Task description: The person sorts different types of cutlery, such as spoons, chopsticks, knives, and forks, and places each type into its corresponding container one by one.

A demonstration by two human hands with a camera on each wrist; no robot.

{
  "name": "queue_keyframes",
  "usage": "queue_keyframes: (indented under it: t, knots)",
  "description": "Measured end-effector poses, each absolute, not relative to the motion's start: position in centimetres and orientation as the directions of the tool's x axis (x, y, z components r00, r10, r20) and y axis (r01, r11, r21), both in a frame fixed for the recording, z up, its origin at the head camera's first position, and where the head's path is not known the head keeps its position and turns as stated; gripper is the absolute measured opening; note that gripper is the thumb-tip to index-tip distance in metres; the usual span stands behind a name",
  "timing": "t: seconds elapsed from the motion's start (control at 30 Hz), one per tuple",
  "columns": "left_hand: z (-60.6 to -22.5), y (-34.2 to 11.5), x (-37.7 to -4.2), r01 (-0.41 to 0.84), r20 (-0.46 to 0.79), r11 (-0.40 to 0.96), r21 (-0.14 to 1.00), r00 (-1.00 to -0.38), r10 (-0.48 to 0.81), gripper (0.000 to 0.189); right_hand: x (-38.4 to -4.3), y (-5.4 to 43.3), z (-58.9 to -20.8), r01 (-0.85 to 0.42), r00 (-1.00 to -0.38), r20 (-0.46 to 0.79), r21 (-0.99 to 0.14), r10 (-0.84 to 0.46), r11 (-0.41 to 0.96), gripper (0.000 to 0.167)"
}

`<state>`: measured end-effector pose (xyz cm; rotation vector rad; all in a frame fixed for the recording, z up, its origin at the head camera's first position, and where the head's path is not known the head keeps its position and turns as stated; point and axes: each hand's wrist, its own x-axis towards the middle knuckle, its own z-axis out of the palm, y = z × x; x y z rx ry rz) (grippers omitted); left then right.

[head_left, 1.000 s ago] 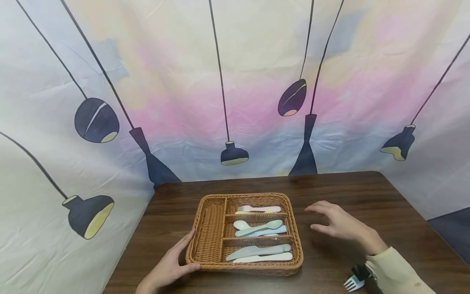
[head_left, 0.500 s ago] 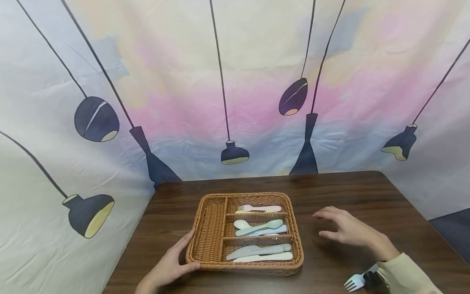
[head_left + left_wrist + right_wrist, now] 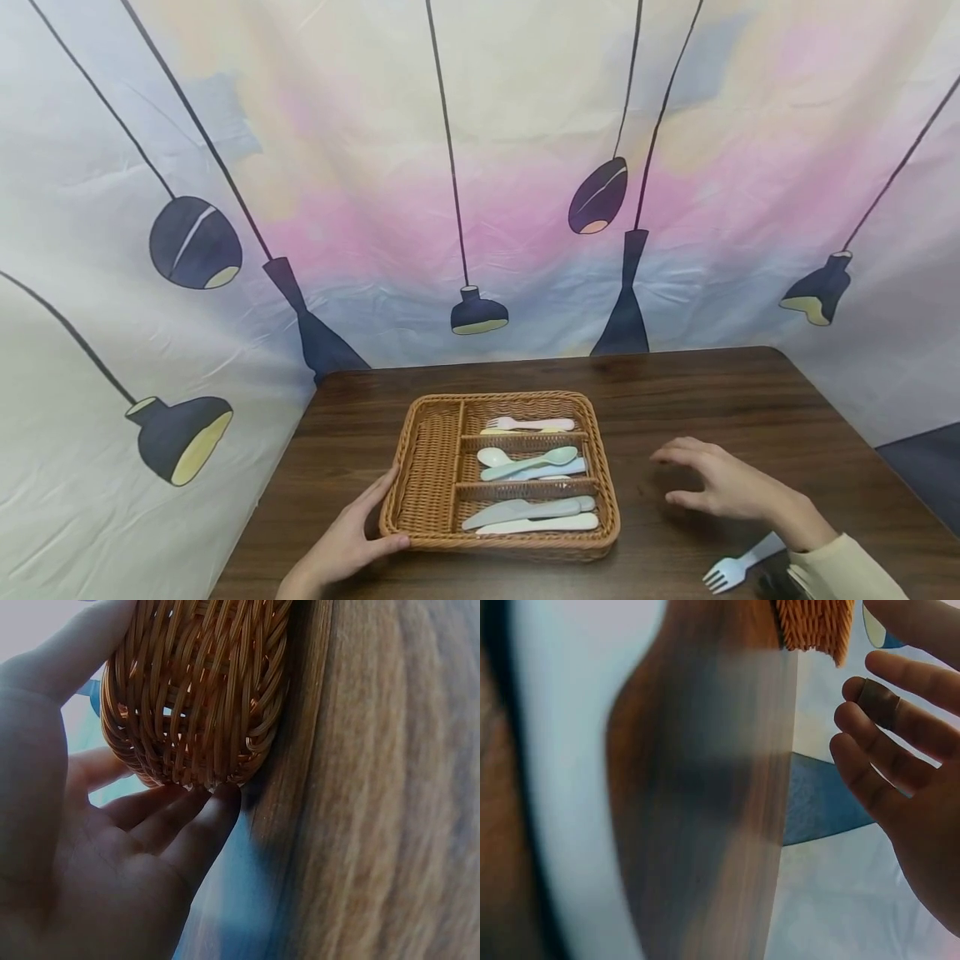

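A brown wicker cutlery basket (image 3: 429,483) sits on the dark wood table. My left hand (image 3: 341,537) holds its near left corner, thumb on the front rim and fingers along the left side. In the left wrist view the fingertips meet the woven wall (image 3: 195,697). To the right of the basket my right hand (image 3: 731,479) hovers over the table, fingers loosely bent and holding nothing. Nearest to it, a pale blue fork (image 3: 738,568) lies by the sleeve, tines pointing left. In the right wrist view that hand (image 3: 922,772) has spread fingers, one with a band round it.
The basket's back compartment has a pink fork (image 3: 536,424) over yellow cutlery. Spoons (image 3: 536,463) lie in the middle one, knives (image 3: 536,521) in the front one. Behind the table (image 3: 705,392) hangs a cloth (image 3: 525,125) printed with lamps.
My right hand has drifted right and toward the table's near side, away from the basket. More of the blue fork shows beside the sleeve. The left hand and basket stay put.
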<state>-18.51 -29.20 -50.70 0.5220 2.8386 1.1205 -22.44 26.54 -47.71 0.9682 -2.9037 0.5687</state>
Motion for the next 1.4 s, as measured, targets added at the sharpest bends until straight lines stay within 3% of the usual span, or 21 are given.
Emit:
queue_keyframes:
  t: [0.3, 0.73, 1.13, 1.4]
  knots:
    - [-50.8, -29.3, -18.5, 0.312, 0.097, 0.699, 0.644, -0.939, 0.33, 0.093, -21.4, 28.2, -48.6, -0.665, -0.741, 0.187, -0.333, -0.644, 0.668, 0.049]
    - [-50.8, -29.2, -18.6, 0.311, 0.088, 0.692, 0.651, -0.937, 0.337, 0.093, -20.1, 30.3, -49.7, -0.693, -0.701, 0.199, -0.417, -0.685, 0.588, 0.049]
    - [-50.8, -29.3, -18.5, 0.314, 0.095, 0.702, 0.64, -0.938, 0.333, 0.093, -19.4, 31.5, -50.4, -0.603, -0.666, 0.051, -0.625, -0.744, 0.496, 0.051]
    - [-50.6, -29.2, -18.5, 0.297, 0.078, 0.699, 0.651, -0.942, 0.328, 0.094, -19.3, 31.8, -50.6, -0.614, -0.667, 0.014, -0.578, -0.745, 0.538, 0.066]
